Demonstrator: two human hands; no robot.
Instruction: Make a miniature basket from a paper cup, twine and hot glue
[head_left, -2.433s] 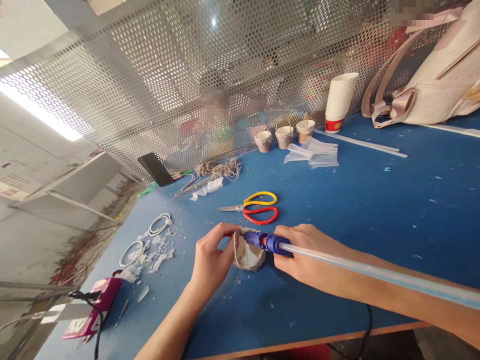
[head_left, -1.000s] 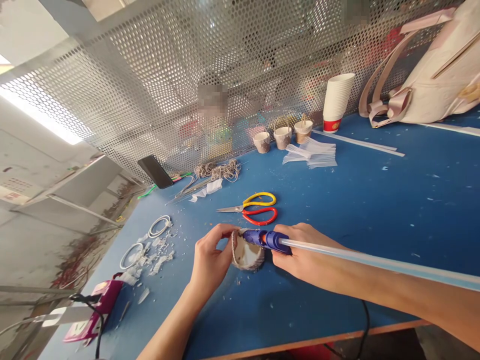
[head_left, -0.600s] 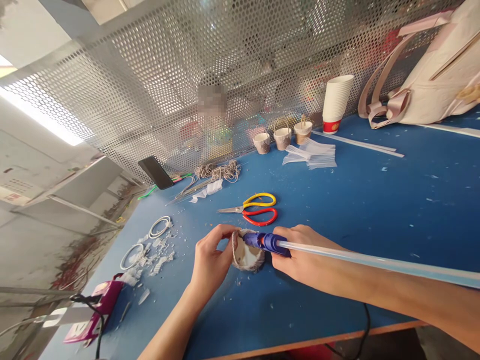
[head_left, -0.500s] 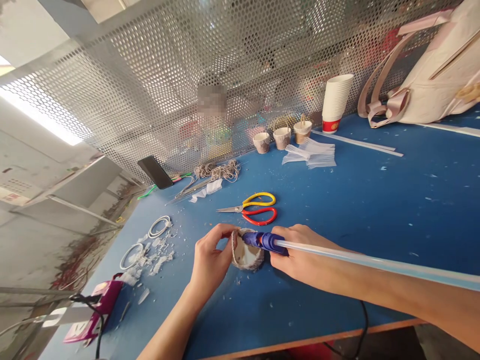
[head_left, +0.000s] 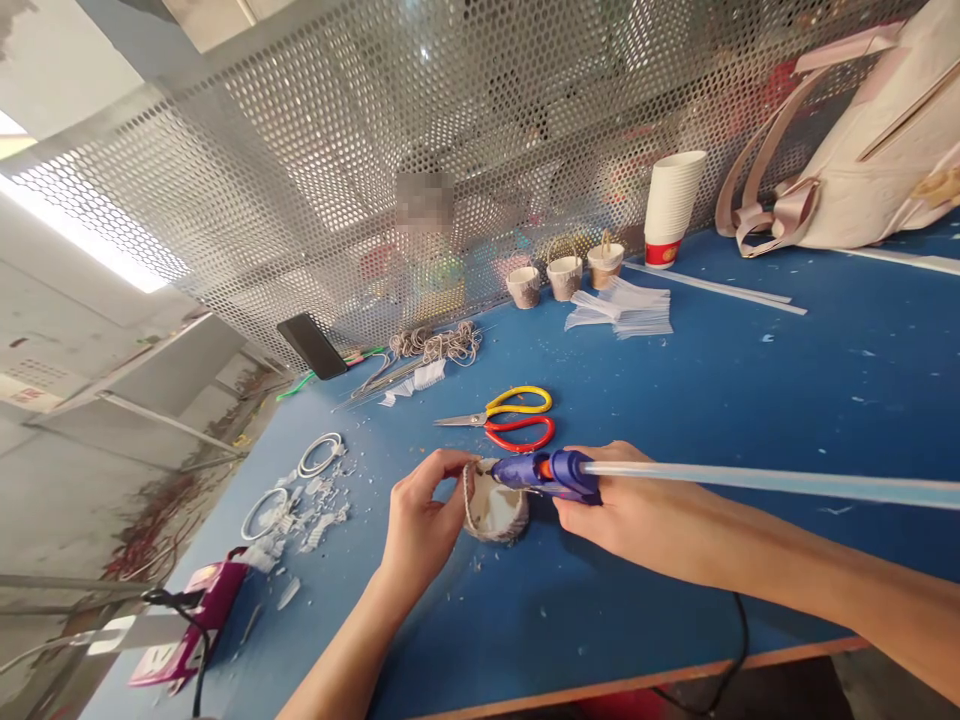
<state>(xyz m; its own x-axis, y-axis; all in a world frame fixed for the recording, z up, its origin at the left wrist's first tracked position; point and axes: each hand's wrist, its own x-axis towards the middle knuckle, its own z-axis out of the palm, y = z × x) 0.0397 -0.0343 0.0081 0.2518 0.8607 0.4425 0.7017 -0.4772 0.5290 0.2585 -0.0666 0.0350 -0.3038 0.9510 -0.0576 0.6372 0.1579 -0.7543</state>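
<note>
My left hand (head_left: 424, 510) pinches the rim of a small cord-wrapped cup (head_left: 499, 515) that rests on the blue table (head_left: 712, 400). Its white inside faces up toward me. In my right hand (head_left: 600, 495) is a blue glue gun (head_left: 544, 472), its nozzle at the cup's far inner edge. A long, clear glue stick (head_left: 750, 475) runs out of the gun's back to the right. Just beyond the cup lie scissors (head_left: 510, 418) with one yellow and one red handle.
Three little baskets (head_left: 564, 277), white strips (head_left: 622, 308) and stacked paper cups (head_left: 671, 210) stand along a perforated metal screen (head_left: 315, 150). Left are a phone (head_left: 311, 345), a cord bundle (head_left: 435, 343), white rings (head_left: 321, 454), scraps and a purple power strip (head_left: 191, 620). A bag (head_left: 877, 150) sits back right.
My right hand has drawn the glue gun slightly to the right, and the glue stick has swung nearer to level. My left hand and the cup have stayed in place.
</note>
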